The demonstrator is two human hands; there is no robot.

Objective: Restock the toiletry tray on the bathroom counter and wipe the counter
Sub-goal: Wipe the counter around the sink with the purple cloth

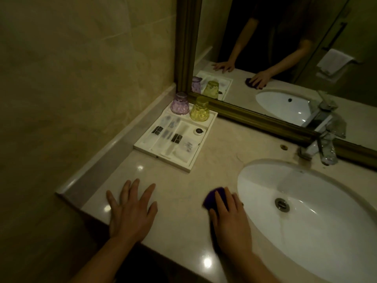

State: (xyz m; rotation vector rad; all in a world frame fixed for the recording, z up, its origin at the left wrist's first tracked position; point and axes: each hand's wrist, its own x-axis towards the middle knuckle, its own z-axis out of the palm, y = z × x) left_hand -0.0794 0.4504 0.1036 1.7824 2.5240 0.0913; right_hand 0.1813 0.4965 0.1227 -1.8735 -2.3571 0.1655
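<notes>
A white toiletry tray (189, 164) sits in the counter's back left corner, holding several wrapped sachets and a small round item. Two upturned cups stand at its far end, one purple (180, 103) and one yellow (200, 109). My left hand (130, 209) lies flat on the beige marble counter (220, 144) near the front edge, fingers spread. My right hand (229, 217) presses flat on a purple cloth (212, 196) just left of the sink; only the cloth's far edge shows beyond my fingers.
A white oval sink (306, 219) with a metal drain fills the right side. A chrome faucet (320, 148) stands behind it. A gold-framed mirror (265, 119) runs along the back, and a tiled wall with a raised marble ledge (114, 144) bounds the left.
</notes>
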